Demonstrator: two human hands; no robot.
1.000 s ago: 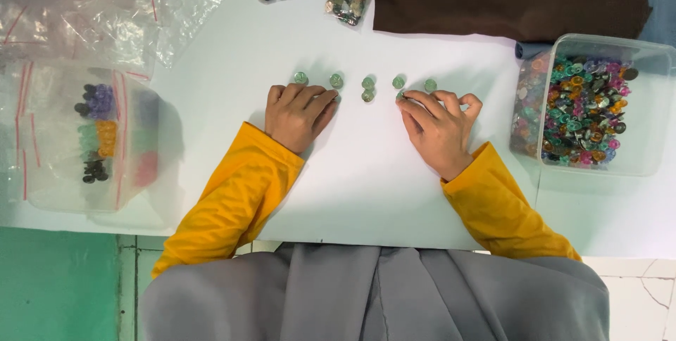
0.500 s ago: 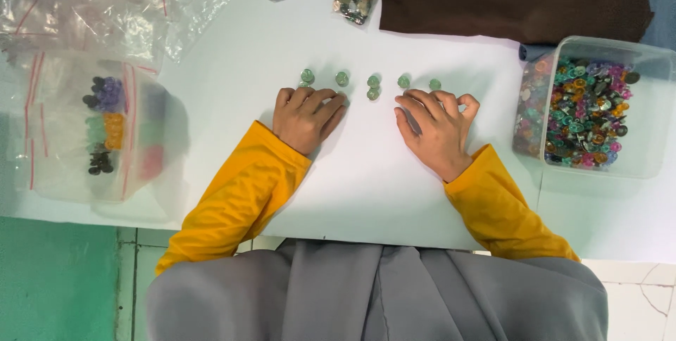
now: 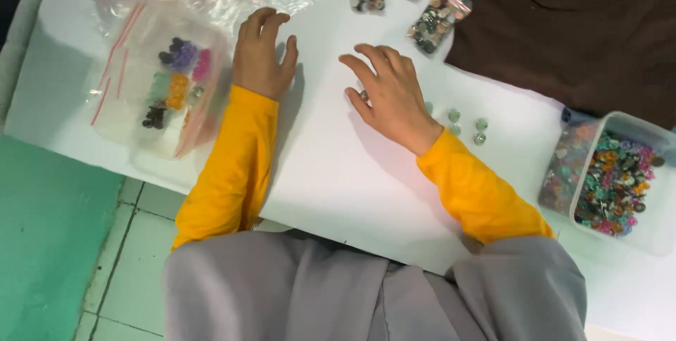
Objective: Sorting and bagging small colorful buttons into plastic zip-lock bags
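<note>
Left hand (image 3: pixel 262 56): has shifted to the zip bag of sorted buttons (image 3: pixel 165 84), fingers spread, empty.
Right hand (image 3: pixel 391 95): has left the green buttons (image 3: pixel 465 124); fingers loosely spread over the counter (image 3: pixel 338 172).

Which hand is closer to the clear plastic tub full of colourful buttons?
Right. The right hand lies left of the clear plastic tub, past some green buttons; the left hand is farther away still.

Both hands (image 3: pixel 264 56) (image 3: pixel 391 95) now leftward off the green buttons (image 3: pixel 465 123), toward the bags (image 3: pixel 169 73).
</note>
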